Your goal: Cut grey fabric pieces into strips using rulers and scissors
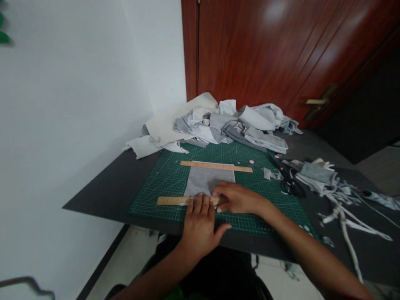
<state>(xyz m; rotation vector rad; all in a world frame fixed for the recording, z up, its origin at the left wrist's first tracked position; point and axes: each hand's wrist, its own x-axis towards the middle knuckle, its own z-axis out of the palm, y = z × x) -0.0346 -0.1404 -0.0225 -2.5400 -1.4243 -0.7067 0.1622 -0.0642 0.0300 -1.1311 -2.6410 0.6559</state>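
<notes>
A grey piece of cloth [208, 179] lies flat on the green cutting mat [150, 189]. One wooden ruler [215, 166] crosses its far edge, and a second wooden ruler [170, 201] crosses its near edge. My left hand [200, 225] lies flat, its fingertips pressing on the near ruler and its thumb stretched out to the right. Beside it, my right hand [236, 198] has its thumb and fingers closed round the right part of that same ruler, which its fingers partly hide.
Crumpled grey and white fabric [200, 121] is heaped at the back, against the wall and door [250, 50]. Black-handled scissors [290, 183] lie at the mat's right edge. Cloth scraps and strips [325, 179] spread over the dark table [106, 196] on the right.
</notes>
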